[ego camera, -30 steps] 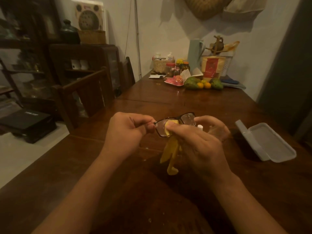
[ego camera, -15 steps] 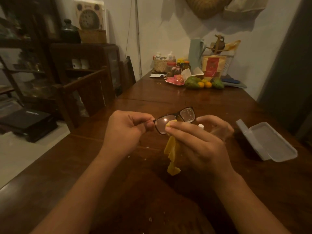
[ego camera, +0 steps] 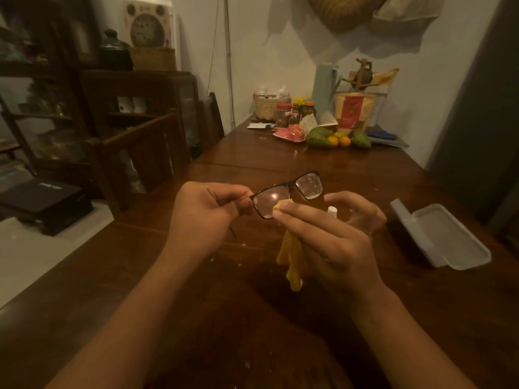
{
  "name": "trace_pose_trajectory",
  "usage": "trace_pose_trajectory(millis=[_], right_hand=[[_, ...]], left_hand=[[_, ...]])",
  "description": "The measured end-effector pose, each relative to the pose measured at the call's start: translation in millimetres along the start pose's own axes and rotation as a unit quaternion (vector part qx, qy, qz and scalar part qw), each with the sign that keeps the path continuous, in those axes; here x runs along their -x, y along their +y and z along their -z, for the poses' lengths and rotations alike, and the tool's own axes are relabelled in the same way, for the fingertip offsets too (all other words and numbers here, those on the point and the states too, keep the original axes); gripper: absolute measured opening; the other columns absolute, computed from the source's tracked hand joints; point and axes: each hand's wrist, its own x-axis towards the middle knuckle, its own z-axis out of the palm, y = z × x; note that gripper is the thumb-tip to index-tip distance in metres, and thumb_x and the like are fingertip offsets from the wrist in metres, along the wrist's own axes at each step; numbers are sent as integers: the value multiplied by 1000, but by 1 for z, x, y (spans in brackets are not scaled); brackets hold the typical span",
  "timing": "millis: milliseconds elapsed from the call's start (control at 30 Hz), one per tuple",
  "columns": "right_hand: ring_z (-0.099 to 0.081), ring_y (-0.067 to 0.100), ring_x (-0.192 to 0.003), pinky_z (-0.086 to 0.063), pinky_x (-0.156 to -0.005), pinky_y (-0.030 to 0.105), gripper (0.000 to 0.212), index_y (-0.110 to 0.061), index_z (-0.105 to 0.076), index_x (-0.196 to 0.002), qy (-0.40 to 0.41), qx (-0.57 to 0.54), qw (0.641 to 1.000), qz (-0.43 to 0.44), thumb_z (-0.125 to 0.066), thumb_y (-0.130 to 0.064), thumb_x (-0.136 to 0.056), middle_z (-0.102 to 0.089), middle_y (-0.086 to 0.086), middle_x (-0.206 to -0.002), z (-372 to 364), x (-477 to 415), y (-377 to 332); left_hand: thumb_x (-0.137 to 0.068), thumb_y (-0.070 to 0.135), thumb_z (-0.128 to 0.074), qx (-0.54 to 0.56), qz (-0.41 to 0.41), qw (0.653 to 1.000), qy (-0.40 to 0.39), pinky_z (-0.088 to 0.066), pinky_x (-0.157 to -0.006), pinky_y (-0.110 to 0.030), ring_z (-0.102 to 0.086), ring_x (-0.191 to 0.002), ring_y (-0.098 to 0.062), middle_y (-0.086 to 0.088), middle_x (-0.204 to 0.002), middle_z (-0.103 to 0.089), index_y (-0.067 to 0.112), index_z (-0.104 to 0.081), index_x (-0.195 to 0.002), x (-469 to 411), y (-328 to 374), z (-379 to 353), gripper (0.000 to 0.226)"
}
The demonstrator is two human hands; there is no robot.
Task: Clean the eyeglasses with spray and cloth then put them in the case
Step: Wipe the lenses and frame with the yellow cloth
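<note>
Relative to the frame one second earlier, the eyeglasses [ego camera: 292,187] sit slightly higher and the yellow cloth [ego camera: 290,254] has slid from the middle of the nearer lens to its lower inner corner. The left hand [ego camera: 205,217] grips the eyeglasses at the near end of the frame, by the hinge, with fingers curled and thumb on top. The frame is held above the table [ego camera: 168,318], tilted so that the farther lens is higher; that lens shows droplets or smears. The right hand [ego camera: 334,234] pinches the cloth at the tip of the extended index finger and presses it against the nearer lens, while the remaining fingers are spread and loosely bent. The rest of the cloth hangs below the hand. A white cap of the spray bottle [ego camera: 332,211] shows between the right fingers; whether the bottle stands on the table or is held cannot be told. The grey case [ego camera: 441,237] lies open on the table to the right, well apart from the eyeglasses. Fruit [ego camera: 337,140] and jars occupy the far end.
</note>
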Motion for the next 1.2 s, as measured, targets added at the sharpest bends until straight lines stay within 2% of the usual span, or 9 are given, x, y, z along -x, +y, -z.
trace_pose_trajectory(millis=[133,300,400,533,767,967,1033,1100,1200], right_hand=[[-64,33,-119,-47,-82,62,30,-29,-60,-137,-11,-3,1000,23,-47,-29,-109,-56,-14,-144,-5,-1,-9],[-66,29,-115,-45,-83,62,28,-28,-67,-129,6,4,1000,1,-64,-26,-102,-66,-14,-131,3,0,5],[-68,28,-107,-44,-79,60,26,-30,-69,-125,48,4,999,17,-68,-29,-98,-71,-16,-120,4,-3,1],[-67,28,-107,-45,-77,56,35,-38,-58,-128,44,19,996,77,-72,-34,-96,-66,-24,-124,2,-6,-7],[-65,31,-113,-42,-81,61,32,-34,-69,-125,16,21,999,44,-74,-27,-95,-65,-20,-130,10,-2,6],[-65,30,-110,-42,-78,55,30,-37,-70,-124,32,28,995,93,-74,-32,-95,-63,-22,-133,4,-6,-5],[-66,30,-110,-42,-79,57,30,-37,-70,-122,28,20,996,80,-77,-30,-93,-64,-23,-131,8,-4,2],[-67,29,-110,-41,-80,60,30,-37,-70,-121,15,12,997,72,-76,-27,-93,-64,-23,-130,11,-2,11],[-67,30,-110,-42,-79,61,28,-36,-70,-122,20,16,997,70,-73,-28,-95,-65,-21,-130,12,-3,10]], left_hand=[[-81,-2,-69,7,-11,1000,-9,-53,-63,-29,-68,-68,-10,2,-74,-73,25,-75,-72,0,-1,0,30],[-82,-1,-70,6,1,1000,-3,-55,-69,-35,-69,-71,-11,4,-74,-73,23,-76,-71,-1,-3,0,27],[-82,-2,-70,8,7,1000,-7,-54,-68,-29,-67,-70,-6,6,-72,-73,25,-75,-70,-1,-2,0,30],[-82,-3,-68,2,4,1000,-23,-53,-66,-23,-69,-73,-12,4,-73,-73,19,-77,-73,1,-1,-2,25],[-82,-4,-69,0,5,1000,-15,-52,-65,-19,-65,-67,1,6,-75,-73,22,-75,-71,0,1,-1,28],[-80,5,-68,11,-12,1000,-24,-53,-62,-29,-68,-69,-18,-1,-77,-72,23,-76,-67,2,2,-3,23],[-81,-1,-70,10,-4,1000,-16,-53,-64,-29,-68,-67,-14,1,-75,-73,25,-75,-67,1,1,-3,30],[-81,-3,-70,7,7,1000,-13,-53,-65,-27,-65,-65,-4,4,-71,-73,21,-75,-69,0,1,-3,28],[-81,-3,-70,6,11,1000,-13,-51,-65,-19,-65,-66,0,8,-66,-72,19,-76,-70,0,1,-2,26]])
